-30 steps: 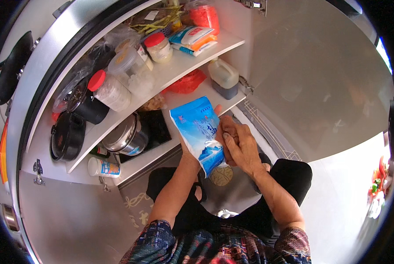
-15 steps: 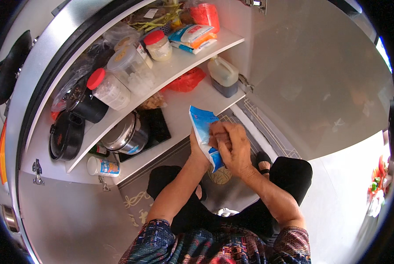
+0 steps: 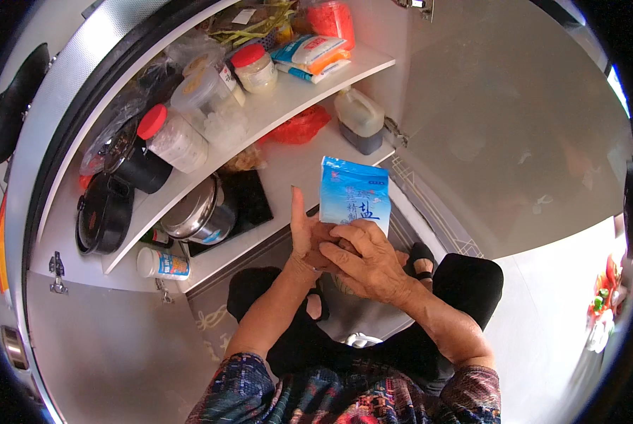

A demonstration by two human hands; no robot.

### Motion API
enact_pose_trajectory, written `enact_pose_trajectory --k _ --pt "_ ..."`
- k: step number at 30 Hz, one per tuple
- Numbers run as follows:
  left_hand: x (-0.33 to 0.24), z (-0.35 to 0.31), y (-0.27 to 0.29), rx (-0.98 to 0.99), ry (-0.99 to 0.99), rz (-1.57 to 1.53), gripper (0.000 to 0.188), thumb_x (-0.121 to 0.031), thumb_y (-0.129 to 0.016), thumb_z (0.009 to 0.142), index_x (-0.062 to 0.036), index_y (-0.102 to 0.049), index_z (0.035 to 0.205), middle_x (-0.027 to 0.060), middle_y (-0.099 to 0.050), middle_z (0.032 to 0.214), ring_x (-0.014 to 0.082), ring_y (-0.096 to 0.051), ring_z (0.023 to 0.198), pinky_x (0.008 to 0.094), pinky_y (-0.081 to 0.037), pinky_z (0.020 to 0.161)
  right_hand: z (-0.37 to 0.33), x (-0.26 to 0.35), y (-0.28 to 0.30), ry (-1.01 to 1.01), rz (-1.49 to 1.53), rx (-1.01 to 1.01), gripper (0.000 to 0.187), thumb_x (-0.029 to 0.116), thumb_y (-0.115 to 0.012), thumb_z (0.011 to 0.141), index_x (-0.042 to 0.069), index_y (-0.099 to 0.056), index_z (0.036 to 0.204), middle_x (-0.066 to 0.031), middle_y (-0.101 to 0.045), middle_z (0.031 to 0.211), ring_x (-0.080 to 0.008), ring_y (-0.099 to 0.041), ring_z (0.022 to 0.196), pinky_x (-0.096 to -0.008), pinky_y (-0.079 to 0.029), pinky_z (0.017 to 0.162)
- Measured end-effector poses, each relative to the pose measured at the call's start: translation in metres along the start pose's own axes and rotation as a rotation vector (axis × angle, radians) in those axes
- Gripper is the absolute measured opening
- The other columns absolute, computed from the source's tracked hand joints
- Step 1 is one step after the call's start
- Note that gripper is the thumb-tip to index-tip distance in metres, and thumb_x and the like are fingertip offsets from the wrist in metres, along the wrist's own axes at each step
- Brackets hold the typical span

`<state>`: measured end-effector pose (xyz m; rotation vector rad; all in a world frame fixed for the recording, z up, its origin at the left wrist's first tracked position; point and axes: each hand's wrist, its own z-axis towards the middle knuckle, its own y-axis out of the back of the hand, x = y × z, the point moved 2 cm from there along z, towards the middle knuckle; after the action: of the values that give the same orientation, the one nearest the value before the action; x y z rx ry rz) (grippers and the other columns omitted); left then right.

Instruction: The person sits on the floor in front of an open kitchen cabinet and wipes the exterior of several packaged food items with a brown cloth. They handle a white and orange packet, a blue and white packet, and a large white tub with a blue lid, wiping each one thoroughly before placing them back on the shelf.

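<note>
A blue-and-white plastic packet (image 3: 354,189) stands upright in front of me, its printed face toward me and its lower part covered by my right hand. My left hand (image 3: 308,237) is under it, thumb stretched out to the side; the other fingers are mostly hidden behind the cloth and packet. A brown cloth (image 3: 322,240) lies bunched on my left palm. My right hand (image 3: 369,261) is curled over this cloth, fingers pressing on it at the packet's lower left.
An open cabinet holds red-lidded jars (image 3: 256,68), a clear tub (image 3: 207,99), plastic packets (image 3: 309,53) and black pots (image 3: 104,212) on its upper shelf (image 3: 295,92). Below are a steel pot (image 3: 200,212), a jug of dark liquid (image 3: 360,120) and a white canister (image 3: 162,264). An open door (image 3: 507,141) stands right.
The packet has turned from edge-on so that its printed face shows, and it sits farther right. The cloth and right hand have moved down and left onto my left palm.
</note>
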<state>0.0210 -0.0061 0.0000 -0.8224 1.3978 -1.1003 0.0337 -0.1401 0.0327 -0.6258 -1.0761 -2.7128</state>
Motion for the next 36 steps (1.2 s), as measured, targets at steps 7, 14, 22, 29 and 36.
enact_pose_trajectory --k 7,14,22,29,36 --pt "0.006 0.0 0.009 -0.151 0.054 -0.056 0.111 -0.089 -0.025 0.071 0.0015 -0.045 0.131 0.019 -0.057 0.118 0.0287 -0.058 0.105 0.038 -0.048 0.093 0.009 -0.006 -0.003 -0.042 -0.002 0.002 0.041 0.011 -0.076 0.062 0.008 -0.064 0.101 -0.0089 -0.052 0.105 -0.0287 -0.052 0.093 -0.0373 -0.049 0.077" --pt "0.01 0.005 0.012 -0.005 0.086 -0.189 0.107 -0.088 -0.023 0.073 0.0005 -0.046 0.13 0.0175 -0.058 0.117 0.0263 -0.057 0.108 0.0395 -0.045 0.096 0.016 -0.01 -0.002 -0.199 -0.108 -0.007 0.034 0.011 -0.073 0.065 0.005 -0.064 0.097 -0.0086 -0.055 0.097 -0.0268 -0.055 0.087 -0.0365 -0.05 0.069" --pt "0.029 0.009 0.007 0.157 0.145 -0.322 0.093 -0.079 -0.032 0.08 -0.0071 -0.034 0.139 0.0106 -0.041 0.138 0.0276 -0.043 0.124 0.0428 -0.033 0.106 0.029 -0.045 0.012 -0.384 -0.306 -0.087 0.025 0.008 -0.067 0.071 0.006 -0.063 0.096 -0.011 -0.057 0.093 -0.0316 -0.056 0.084 -0.0406 -0.05 0.07" --pt "0.02 0.006 0.006 -0.308 0.015 0.132 0.107 -0.083 -0.033 0.075 0.0017 -0.029 0.14 0.0212 -0.039 0.14 0.0355 -0.043 0.125 0.0476 -0.032 0.107 0.015 -0.09 0.028 -0.74 0.275 -0.416 0.023 0.015 -0.06 0.086 0.006 -0.059 0.107 -0.0156 -0.065 0.098 -0.027 -0.063 0.084 -0.0373 -0.052 0.07" --pt "0.005 0.008 -0.003 -0.121 -0.158 0.086 0.084 -0.07 -0.031 0.087 -0.0015 -0.037 0.136 0.0191 -0.047 0.133 0.0335 -0.05 0.119 0.045 -0.038 0.103 0.013 -0.015 0.028 -0.258 -0.089 -0.073 0.046 0.011 -0.069 0.073 0.005 -0.055 0.117 -0.0189 -0.046 0.117 -0.0371 -0.044 0.107 -0.0441 -0.041 0.091"
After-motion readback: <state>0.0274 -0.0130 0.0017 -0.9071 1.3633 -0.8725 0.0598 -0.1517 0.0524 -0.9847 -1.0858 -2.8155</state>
